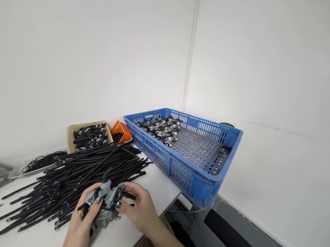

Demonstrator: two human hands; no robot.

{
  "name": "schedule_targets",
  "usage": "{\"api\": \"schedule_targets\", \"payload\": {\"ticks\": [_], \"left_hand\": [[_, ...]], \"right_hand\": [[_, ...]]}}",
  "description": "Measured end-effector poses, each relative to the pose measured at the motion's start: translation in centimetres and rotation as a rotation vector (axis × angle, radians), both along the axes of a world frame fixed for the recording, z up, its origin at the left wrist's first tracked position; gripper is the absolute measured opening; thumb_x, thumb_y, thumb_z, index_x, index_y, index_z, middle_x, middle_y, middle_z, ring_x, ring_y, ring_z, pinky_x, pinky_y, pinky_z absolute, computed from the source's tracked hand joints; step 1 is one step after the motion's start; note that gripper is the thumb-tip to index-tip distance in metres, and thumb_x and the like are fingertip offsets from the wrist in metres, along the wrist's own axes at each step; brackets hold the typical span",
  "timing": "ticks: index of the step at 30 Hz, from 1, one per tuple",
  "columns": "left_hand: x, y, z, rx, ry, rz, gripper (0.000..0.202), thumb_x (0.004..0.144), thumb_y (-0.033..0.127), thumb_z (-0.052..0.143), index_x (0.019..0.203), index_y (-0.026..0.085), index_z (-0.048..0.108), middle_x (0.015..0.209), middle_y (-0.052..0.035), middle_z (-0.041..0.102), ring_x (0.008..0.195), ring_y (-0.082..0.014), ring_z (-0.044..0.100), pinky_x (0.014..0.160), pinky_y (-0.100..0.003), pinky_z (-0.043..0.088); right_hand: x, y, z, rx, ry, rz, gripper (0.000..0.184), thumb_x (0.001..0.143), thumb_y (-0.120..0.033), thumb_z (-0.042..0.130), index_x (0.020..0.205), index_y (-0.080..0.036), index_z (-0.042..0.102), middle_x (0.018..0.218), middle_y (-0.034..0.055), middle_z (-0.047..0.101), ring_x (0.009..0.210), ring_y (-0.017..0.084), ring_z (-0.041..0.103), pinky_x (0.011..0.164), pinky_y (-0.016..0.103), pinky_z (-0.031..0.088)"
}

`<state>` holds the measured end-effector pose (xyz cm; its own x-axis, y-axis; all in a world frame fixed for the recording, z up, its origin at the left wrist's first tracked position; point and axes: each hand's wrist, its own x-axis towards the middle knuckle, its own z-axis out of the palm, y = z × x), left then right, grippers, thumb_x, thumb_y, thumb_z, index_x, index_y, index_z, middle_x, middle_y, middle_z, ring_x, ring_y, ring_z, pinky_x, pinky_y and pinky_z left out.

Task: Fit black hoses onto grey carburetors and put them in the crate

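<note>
Both hands closed on carburetor [106, 199]: left hand [81, 221] cups body from below, right hand [139, 207] pinches its right side w/ fingertips. Part is held low over tabletop [163, 183], near front edge.

Risk: a slip from the fingertip grip would likely send it off the front edge. Hose pile [73, 177] lies just behind the hands; loose ends could snag the part. Blue crate [232, 132] overhangs right corner, partly unsupported; a knock may tip it.

Open room: narrow bare strip btwn pile and crate only.
</note>
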<state>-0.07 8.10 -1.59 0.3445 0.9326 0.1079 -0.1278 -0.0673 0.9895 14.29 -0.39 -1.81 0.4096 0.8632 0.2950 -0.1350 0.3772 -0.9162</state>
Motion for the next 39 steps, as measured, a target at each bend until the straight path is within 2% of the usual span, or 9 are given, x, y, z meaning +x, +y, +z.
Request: {"api": "schedule_targets", "payload": {"ticks": [5,8,11,14,19,22,25,34,39], "left_hand": [[0.3,-0.6,0.6,0.001,-0.038,-0.014,0.062,0.07,0.059,0.081,0.117,0.025,0.06,0.104,-0.0031,0.07,0.089,-0.0239,0.066,0.071,-0.027,0.052],[0.4,-1.1,0.8,-0.005,-0.09,-0.035,0.058,0.074,0.056,0.079,0.118,0.024,0.059,0.106,-0.0046,0.069,0.09,-0.0234,0.065,0.072,-0.028,0.053],[0.6,-1.5,1.0,-0.082,-0.165,-0.082,0.054,0.078,0.054,0.076,0.12,0.025,0.057,0.107,-0.005,0.07,0.088,-0.0235,0.067,0.072,-0.032,0.056],[0.7,-1.7,1.4,-0.161,-0.237,-0.099,0.055,0.074,0.052,0.079,0.118,0.025,0.058,0.109,-0.0044,0.07,0.09,-0.0229,0.068,0.073,-0.032,0.057],[0.8,-1.7,2.1,-0.262,-0.316,-0.086,0.06,0.073,0.065,0.074,0.112,0.022,0.06,0.104,-0.0062,0.071,0.087,-0.0251,0.07,0.066,-0.034,0.059],[0.9,-1.8,2.4,-0.348,-0.337,-0.08,0.065,0.076,0.073,0.065,0.114,0.022,0.059,0.099,-0.0078,0.072,0.081,-0.0278,0.071,0.056,-0.036,0.057],[1.0,-1.9,2.7,-0.376,-0.323,-0.1,0.069,0.079,0.076,0.059,0.122,0.021,0.059,0.098,-0.0102,0.073,0.079,-0.0302,0.073,0.052,-0.036,0.055],[1.0,-1.9,1.9,-0.31,-0.243,-0.255,0.09,0.073,0.092,0.046,0.123,0.018,0.062,0.091,-0.0104,0.075,0.081,-0.0318,0.073,0.057,-0.037,0.057],[0.7,-1.9,1.9,-0.323,-0.253,-0.372,0.098,0.066,0.097,0.047,0.124,0.019,0.06,0.092,-0.0108,0.073,0.077,-0.0324,0.073,0.049,-0.034,0.055]], "right_hand": [[0.0,-0.1,0.1,0.012,0.012,-0.021,0.053,0.063,-0.039,0.089,0.11,-0.02,0.075,0.112,0.0084,0.078,0.109,0.028,0.071,0.105,0.045,0.051],[0.1,-0.3,0.1,0.023,0.061,-0.018,0.044,0.072,-0.042,0.083,0.109,-0.02,0.075,0.112,0.0078,0.078,0.11,0.027,0.071,0.106,0.045,0.052],[0.4,-0.3,0.2,0.035,0.203,-0.029,0.037,0.08,-0.046,0.076,0.106,-0.02,0.075,0.109,0.0082,0.078,0.108,0.025,0.072,0.105,0.045,0.054],[0.5,-0.2,0.1,0.014,0.288,-0.043,0.034,0.075,-0.041,0.081,0.1,-0.019,0.075,0.102,0.0075,0.08,0.104,0.025,0.074,0.104,0.047,0.055],[0.4,-0.1,-0.2,-0.076,0.247,-0.06,0.031,0.07,-0.036,0.083,0.094,-0.019,0.077,0.1,0.0075,0.08,0.095,0.026,0.076,0.099,0.049,0.059],[0.6,-0.1,-0.2,-0.105,0.368,-0.112,0.039,0.067,-0.035,0.085,0.1,-0.017,0.075,0.088,0.0051,0.079,0.085,0.025,0.078,0.099,0.049,0.058],[1.2,0.0,-0.1,-0.106,0.547,-0.169,0.041,0.066,-0.03,0.086,0.102,-0.017,0.072,0.08,0.0034,0.076,0.087,0.024,0.078,0.103,0.046,0.057],[2.9,-0.1,-1.0,0.038,0.852,-0.257,0.024,0.077,-0.015,0.074,0.099,-0.023,0.073,0.101,0.0035,0.079,0.105,0.014,0.075,0.103,0.029,0.057],[3.7,-0.1,-0.8,0.075,0.954,-0.221,0.022,0.082,-0.01,0.069,0.098,-0.024,0.074,0.106,0.0007,0.079,0.106,0.009,0.073,0.093,0.022,0.06]]}}
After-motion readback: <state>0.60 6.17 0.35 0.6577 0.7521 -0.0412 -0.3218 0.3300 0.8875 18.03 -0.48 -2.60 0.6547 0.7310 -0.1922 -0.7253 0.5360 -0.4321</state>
